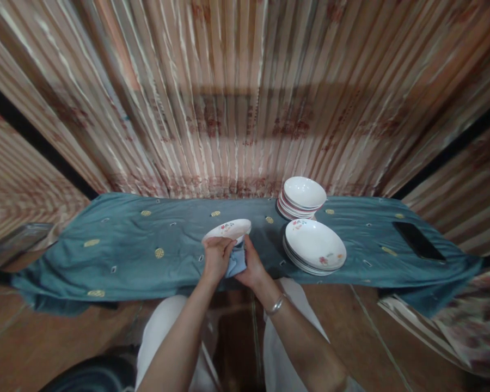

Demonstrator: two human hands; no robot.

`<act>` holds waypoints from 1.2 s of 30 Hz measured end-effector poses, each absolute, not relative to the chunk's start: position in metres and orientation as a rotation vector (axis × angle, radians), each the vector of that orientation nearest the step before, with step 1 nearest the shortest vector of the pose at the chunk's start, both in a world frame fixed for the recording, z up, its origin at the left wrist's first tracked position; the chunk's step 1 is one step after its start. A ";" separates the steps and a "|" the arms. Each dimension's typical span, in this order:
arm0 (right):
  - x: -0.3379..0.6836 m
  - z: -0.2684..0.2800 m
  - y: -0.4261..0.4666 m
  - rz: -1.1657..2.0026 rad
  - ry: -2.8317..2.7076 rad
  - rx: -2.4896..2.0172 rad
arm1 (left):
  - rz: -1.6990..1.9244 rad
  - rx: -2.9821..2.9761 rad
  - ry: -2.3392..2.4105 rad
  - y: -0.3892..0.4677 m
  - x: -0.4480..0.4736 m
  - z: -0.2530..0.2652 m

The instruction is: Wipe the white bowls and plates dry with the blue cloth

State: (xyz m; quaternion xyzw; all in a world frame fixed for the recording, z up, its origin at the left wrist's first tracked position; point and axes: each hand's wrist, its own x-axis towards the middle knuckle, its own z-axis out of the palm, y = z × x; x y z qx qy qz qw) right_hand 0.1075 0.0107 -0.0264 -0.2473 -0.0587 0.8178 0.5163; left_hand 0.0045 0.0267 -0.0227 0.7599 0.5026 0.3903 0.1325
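Between my hands, above the front of the covered table, is a white plate [224, 231] with a floral print, tilted toward me. My left hand [218, 257] is closed at the plate's near left rim, its fingers partly over the inside. On the right side of the rim, my right hand [252, 264] grips the plate together with a light blue cloth [236, 260]. The cloth hangs below the plate between both hands. Part of the plate's near edge is hidden by my fingers.
A stack of floral plates [315, 245] stands to the right of my hands, with a stack of bowls [304, 193] behind it. A black phone [418, 240] lies at the right end of the teal tablecloth [130, 261]. Pleated curtains [237, 109] hang behind the table.
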 end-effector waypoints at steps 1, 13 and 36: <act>0.108 -0.025 0.009 1.949 -0.132 -0.594 | 1.090 2.237 1.469 0.026 0.005 -0.023; 0.114 -0.049 0.003 1.823 -0.304 -0.860 | 0.894 2.283 1.382 0.006 0.006 -0.037; 0.159 -0.035 -0.011 1.269 -1.420 -1.334 | 1.476 0.625 1.243 0.024 -0.013 -0.072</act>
